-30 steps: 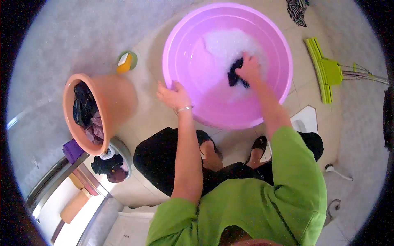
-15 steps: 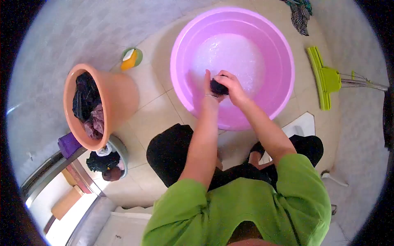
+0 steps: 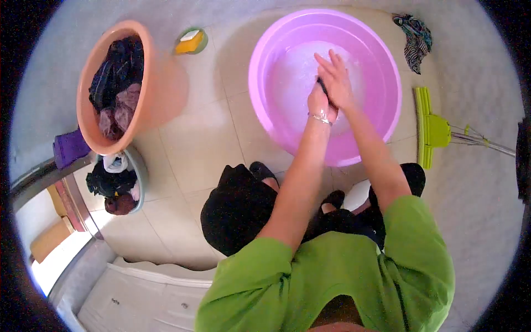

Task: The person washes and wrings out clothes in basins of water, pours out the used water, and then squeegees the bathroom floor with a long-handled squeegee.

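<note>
- Both hands are seen over the middle of the wide, round, pink-purple plastic basin [image 3: 255,83]; its near rim is crossed by both forearms.
- Small black cloth [image 3: 322,85]: pressed between the palms, mostly covered; only a narrow dark strip is exposed. Material not determinable.
- Long axis of the exposed strip: slanted, from the far left towards the near right rim. Full shape of the cloth hidden.
- Right hand [image 3: 339,88]: laid over the cloth from the right; fingers straight, slightly apart, directed towards the far rim, the cloth lying under palm and finger bases.
- Left hand [image 3: 317,102]: placed under and to the left of the cloth, palm side against it. Finger state cannot be told; fingers largely covered.
- Neither hand is nearer; the cloth is touched by both.
- Pale, sudsy water [image 3: 293,83] is noted on the basin floor, below the hands.
- A silvery bracelet [image 3: 320,118] is worn on the left wrist.
- Beyond the basin's right rim, a lime-green plastic mop head [image 3: 425,127] is noted.
- Brands, labels, writing: none legible.
</note>
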Action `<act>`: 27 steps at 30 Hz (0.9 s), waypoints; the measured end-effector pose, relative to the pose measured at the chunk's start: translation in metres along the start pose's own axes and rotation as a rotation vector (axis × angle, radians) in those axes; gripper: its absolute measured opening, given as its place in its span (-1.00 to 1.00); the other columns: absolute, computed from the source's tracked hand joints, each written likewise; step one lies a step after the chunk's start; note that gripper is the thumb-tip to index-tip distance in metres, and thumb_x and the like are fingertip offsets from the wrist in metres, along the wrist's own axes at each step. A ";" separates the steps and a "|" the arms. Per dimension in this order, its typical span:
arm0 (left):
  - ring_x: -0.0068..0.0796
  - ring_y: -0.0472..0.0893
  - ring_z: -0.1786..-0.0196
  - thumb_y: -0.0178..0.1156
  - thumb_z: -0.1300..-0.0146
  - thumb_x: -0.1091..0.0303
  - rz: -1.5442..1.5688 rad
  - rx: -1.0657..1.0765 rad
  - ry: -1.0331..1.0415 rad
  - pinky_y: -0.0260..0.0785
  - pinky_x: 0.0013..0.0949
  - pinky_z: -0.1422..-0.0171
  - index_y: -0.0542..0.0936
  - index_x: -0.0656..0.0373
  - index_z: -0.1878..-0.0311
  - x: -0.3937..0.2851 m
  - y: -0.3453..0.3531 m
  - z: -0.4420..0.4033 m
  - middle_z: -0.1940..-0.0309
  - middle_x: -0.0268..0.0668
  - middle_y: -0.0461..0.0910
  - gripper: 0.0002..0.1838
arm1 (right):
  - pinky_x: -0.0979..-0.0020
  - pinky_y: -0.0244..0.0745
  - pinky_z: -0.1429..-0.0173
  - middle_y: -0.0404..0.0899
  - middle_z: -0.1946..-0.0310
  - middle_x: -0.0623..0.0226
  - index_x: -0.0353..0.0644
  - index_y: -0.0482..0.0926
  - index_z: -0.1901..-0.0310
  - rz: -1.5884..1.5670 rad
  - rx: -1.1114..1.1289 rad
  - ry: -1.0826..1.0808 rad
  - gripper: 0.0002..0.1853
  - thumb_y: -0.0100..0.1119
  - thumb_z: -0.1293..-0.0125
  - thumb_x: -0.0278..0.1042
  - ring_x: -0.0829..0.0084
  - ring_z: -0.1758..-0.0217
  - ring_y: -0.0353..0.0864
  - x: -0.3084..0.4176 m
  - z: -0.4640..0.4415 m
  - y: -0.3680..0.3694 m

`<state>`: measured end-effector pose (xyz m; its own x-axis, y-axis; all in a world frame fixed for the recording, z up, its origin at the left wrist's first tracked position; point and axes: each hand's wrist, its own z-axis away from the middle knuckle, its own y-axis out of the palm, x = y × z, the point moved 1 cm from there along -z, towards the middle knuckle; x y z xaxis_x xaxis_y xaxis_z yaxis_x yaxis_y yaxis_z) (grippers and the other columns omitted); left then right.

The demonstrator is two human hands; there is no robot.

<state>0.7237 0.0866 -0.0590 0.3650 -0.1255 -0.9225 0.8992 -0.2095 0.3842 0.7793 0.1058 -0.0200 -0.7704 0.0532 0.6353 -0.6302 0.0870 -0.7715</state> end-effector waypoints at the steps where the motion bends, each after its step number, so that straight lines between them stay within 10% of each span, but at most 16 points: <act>1: -0.30 0.33 -0.05 -0.26 -0.26 0.08 0.516 -0.151 -0.228 0.18 -0.30 -0.13 0.28 0.17 -0.06 -0.012 0.005 -0.002 -0.02 -0.23 0.33 -0.57 | 0.08 -0.18 -0.29 0.13 -0.17 0.09 0.09 0.31 -0.10 0.015 -0.029 0.026 -0.59 -0.17 -0.20 -0.11 0.08 -0.30 -0.10 0.003 -0.005 -0.006; 2: -0.26 0.34 -0.03 -0.32 -0.27 0.03 1.034 -0.299 -0.460 0.17 -0.23 -0.14 0.28 0.13 -0.07 -0.015 0.010 -0.002 -0.01 -0.23 0.35 -0.54 | 0.08 -0.18 -0.29 0.13 -0.17 0.09 0.09 0.31 -0.10 0.022 -0.022 0.025 -0.59 -0.17 -0.20 -0.11 0.08 -0.30 -0.10 0.007 0.001 -0.011; 5: -0.26 0.38 0.01 -0.22 -0.14 -0.20 1.038 -0.318 -0.391 0.20 -0.18 -0.09 0.35 0.09 0.01 -0.014 -0.001 -0.005 0.06 -0.24 0.41 -0.42 | 0.27 -0.06 -0.28 0.15 -0.17 0.18 -0.06 0.37 -0.05 -0.463 0.191 -0.168 -0.62 -0.09 -0.15 -0.38 0.22 -0.27 0.03 0.035 0.033 -0.027; 10: -0.27 0.44 0.17 -0.18 -0.05 -0.31 1.085 -0.370 -0.475 0.26 -0.16 0.02 0.39 0.11 0.10 -0.053 0.001 0.004 0.20 -0.19 0.45 -0.35 | 0.43 0.18 -0.12 0.39 0.06 0.25 -0.14 0.47 0.07 -0.413 0.233 -0.378 -0.54 -0.04 0.08 -0.73 0.37 -0.03 0.30 0.054 0.056 -0.047; 16: -0.32 0.44 0.26 -0.18 -0.08 -0.25 1.146 -0.179 -0.465 0.28 -0.20 0.11 0.42 0.12 0.21 -0.069 0.021 0.015 0.32 -0.22 0.45 -0.42 | 0.45 0.28 0.14 0.45 0.44 0.31 -0.24 0.54 0.30 -0.312 0.278 -0.295 -0.81 0.11 0.04 -0.55 0.42 0.28 0.42 0.064 0.049 -0.055; 19: -0.35 0.43 0.31 -0.18 -0.10 -0.23 1.144 -0.086 -0.482 0.28 -0.22 0.16 0.44 0.13 0.27 -0.081 0.028 0.021 0.38 -0.24 0.45 -0.45 | 0.40 0.34 0.15 0.55 0.45 0.19 -0.22 0.57 0.34 0.004 0.173 0.066 -0.52 0.24 0.13 0.07 0.34 0.32 0.50 0.060 0.047 -0.048; 27: -0.46 0.37 0.47 -0.19 -0.22 0.00 1.139 -0.230 -0.098 0.27 -0.36 0.32 0.38 0.11 0.44 0.007 0.037 -0.006 0.55 -0.34 0.33 -0.62 | 0.40 0.39 0.36 0.52 0.61 0.13 -0.31 0.56 0.40 -0.106 0.061 0.200 -0.62 0.07 -0.03 -0.08 0.39 0.53 0.51 0.055 0.028 -0.039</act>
<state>0.7613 0.0840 -0.0517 0.9782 -0.2040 -0.0376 0.0896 0.2517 0.9636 0.7589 0.0772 0.0439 -0.6688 0.2431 0.7026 -0.7162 0.0429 -0.6966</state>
